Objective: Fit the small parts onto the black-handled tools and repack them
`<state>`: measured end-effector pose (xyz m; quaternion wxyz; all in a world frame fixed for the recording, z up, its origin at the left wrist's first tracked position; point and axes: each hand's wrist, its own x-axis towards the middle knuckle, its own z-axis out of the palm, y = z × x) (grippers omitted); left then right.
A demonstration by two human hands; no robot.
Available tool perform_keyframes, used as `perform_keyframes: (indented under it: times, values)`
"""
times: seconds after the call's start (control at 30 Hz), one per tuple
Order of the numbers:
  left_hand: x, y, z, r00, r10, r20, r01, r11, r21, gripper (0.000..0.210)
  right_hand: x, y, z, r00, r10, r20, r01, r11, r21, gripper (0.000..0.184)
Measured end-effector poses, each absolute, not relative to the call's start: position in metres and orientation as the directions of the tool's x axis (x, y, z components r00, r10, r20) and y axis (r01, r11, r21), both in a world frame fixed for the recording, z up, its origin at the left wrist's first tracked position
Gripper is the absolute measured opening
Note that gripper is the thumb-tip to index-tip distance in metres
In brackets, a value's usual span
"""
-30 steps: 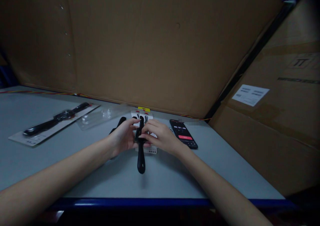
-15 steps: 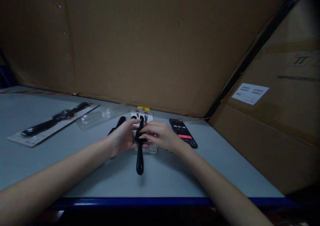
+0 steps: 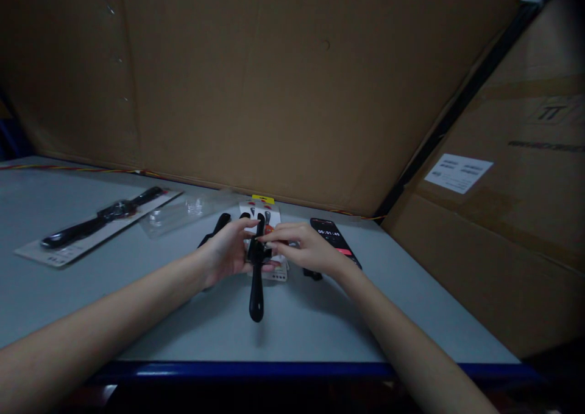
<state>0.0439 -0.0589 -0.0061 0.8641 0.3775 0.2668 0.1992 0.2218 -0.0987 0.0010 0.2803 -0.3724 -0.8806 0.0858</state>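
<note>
A black two-handled spokeshave point(image 3: 256, 292) is held upright in front of me, one handle pointing toward me and the other away. My left hand point(image 3: 227, 246) grips it around its middle from the left, thumb near the far handle. The fingers of my right hand point(image 3: 304, 246) are pinched at its middle section; the small part under the fingertips is hidden. Behind the hands lies a printed card point(image 3: 273, 219) with a yellow top. Another black handled tool point(image 3: 220, 224) lies left of it, partly covered by my left hand.
A packaged spokeshave point(image 3: 75, 231) on a card lies at the left, beside a clear plastic blister shell point(image 3: 183, 213). A phone point(image 3: 336, 238) showing a timer lies right, near a small dark object point(image 3: 313, 274). Cardboard point(image 3: 274, 97) stands behind; a blue edge point(image 3: 247, 370) borders the table's front.
My right hand has shifted slightly right along the spokeshave's middle, its fingers drawn closer together. The small dark object beneath it has come into view. My left hand stays in place.
</note>
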Motion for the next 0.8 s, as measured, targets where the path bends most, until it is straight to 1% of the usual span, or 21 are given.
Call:
perform_keyframes:
  times: [0.17, 0.3, 0.53, 0.67, 0.8]
  values:
    - [0.0436, -0.0597, -0.0031, 0.778, 0.542, -0.316, -0.131, 0.633, 0.763, 0.043, 0.2247, -0.1003, 0.0054, -0.603, 0.692, 0.396, 0.576, 0.721, -0.384, 0.029]
    - [0.0434, -0.0604, -0.0016, 0.788, 0.526, -0.319, -0.104, 0.625, 0.774, 0.045, 0.2275, -0.0995, 0.0058, -0.617, 0.682, 0.393, 0.541, 0.73, -0.418, 0.026]
    - [0.0428, -0.0646, -0.0004, 0.797, 0.498, -0.341, -0.035, 0.602, 0.798, 0.047, 0.23, -0.1005, 0.0072, -0.603, 0.716, 0.35, 0.547, 0.691, -0.473, 0.02]
    - [0.0427, -0.0649, 0.0003, 0.809, 0.461, -0.365, 0.023, 0.595, 0.803, 0.049, 0.2297, -0.1016, 0.01, -0.629, 0.696, 0.346, 0.531, 0.71, -0.463, 0.018]
    - [0.0427, -0.064, -0.0009, 0.813, 0.472, -0.34, 0.007, 0.577, 0.817, 0.046, 0.2287, -0.102, 0.0111, -0.644, 0.675, 0.36, 0.525, 0.732, -0.434, 0.018]
